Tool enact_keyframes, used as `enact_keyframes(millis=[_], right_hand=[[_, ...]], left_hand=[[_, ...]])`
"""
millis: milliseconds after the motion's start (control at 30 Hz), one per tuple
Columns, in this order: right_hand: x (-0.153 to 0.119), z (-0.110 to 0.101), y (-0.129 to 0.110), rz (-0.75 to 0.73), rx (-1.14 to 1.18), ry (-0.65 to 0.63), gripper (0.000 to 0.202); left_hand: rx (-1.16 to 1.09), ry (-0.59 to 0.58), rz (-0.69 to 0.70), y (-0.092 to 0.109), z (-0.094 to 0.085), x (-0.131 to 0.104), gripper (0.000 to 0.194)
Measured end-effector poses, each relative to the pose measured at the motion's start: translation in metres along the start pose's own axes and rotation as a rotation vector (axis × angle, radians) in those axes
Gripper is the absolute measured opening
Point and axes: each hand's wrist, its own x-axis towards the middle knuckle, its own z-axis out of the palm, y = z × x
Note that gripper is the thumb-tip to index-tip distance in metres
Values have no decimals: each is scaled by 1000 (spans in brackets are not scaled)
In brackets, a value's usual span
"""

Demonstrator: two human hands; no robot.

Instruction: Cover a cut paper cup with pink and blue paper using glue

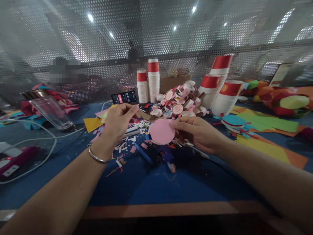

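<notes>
My right hand [199, 133] pinches the right edge of a pink paper disc [162, 131], with the thumb and fingers closed on it. A pale rim shows under the disc's lower edge. To its left, my left hand [119, 120] is held up with thumb and forefinger pressed together; whether anything small is between them I cannot make out. A silvery bracelet [97, 156] circles the left wrist. Below the disc lie a blue hot glue gun [167, 156], partly in shadow, and a blue pen [143, 152]. Paper scraps [124, 143] are scattered around both hands.
Behind the hands rises a heap of cut cup pieces [177, 107], flanked by stacked paper cups [153, 85] and more cup stacks [224, 98]. A phone [124, 97], a clear bottle [52, 111] and a power strip [18, 160] are leftward. Coloured paper sheets [266, 120] lie right.
</notes>
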Motion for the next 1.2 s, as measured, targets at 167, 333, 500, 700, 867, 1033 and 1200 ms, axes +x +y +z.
enact_keyframes(millis=[167,333,500,700,867,1033,1200], right_hand=[[6,-11,0,-55,26,84,34],[8,-17,0,-80,45,127,32],[9,-19,1,-87,47,142,33],[11,-21,1,-94,42,176,34],[10,-15,-2,-83,47,191,36],[10,-9,0,-46,38,175,38],[9,-8,2,-40,15,161,40]], left_hand=[[174,-19,86,-8,-19,12,9],[249,-7,103,-11,-22,12,24],[338,68,130,-8,-26,11,30],[245,-4,242,-11,-9,3,65],[-123,-278,-152,-3,23,-23,44],[-348,-342,-341,7,38,-41,34],[-458,-282,-432,13,37,-36,19]])
